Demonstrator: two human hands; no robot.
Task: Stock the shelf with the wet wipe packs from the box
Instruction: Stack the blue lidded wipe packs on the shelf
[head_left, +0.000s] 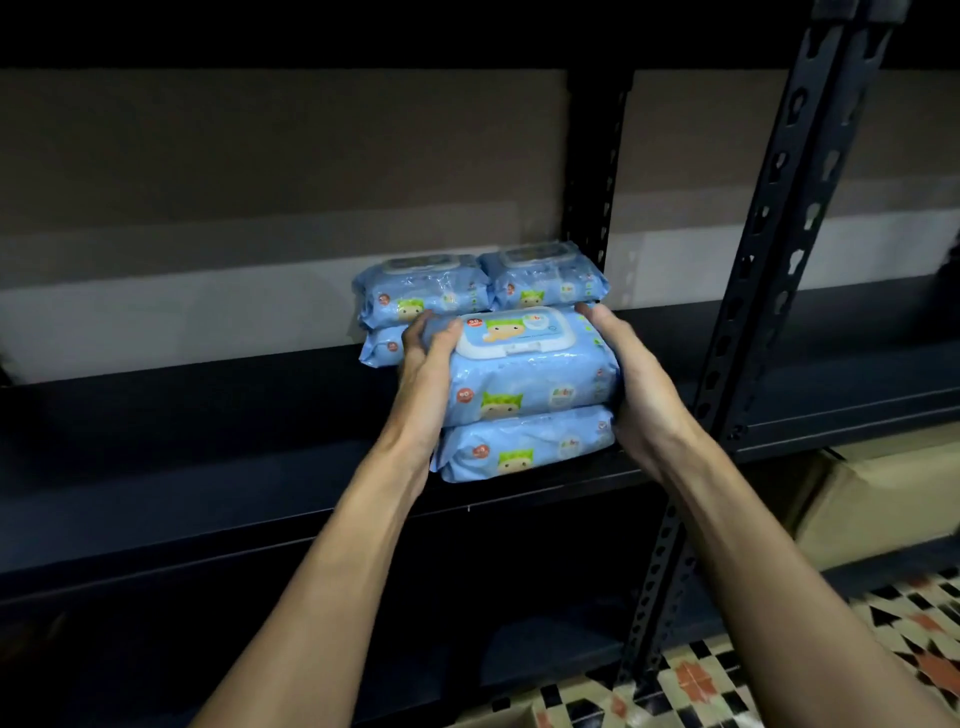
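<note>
A light blue wet wipe pack (530, 374) with a white lid lies on top of a second pack (524, 447) near the front edge of the dark shelf (208, 467). My left hand (426, 374) grips its left end and my right hand (634, 384) grips its right end. Behind them stand two more stacks of the same packs, the left stack (421, 291) and the right stack (545, 278), against the back of the shelf.
A black perforated upright post (753, 322) stands just right of the packs. A cardboard box (883, 504) sits low at the right, over a patterned tile floor (779, 675). A lower shelf board (311, 571) runs below.
</note>
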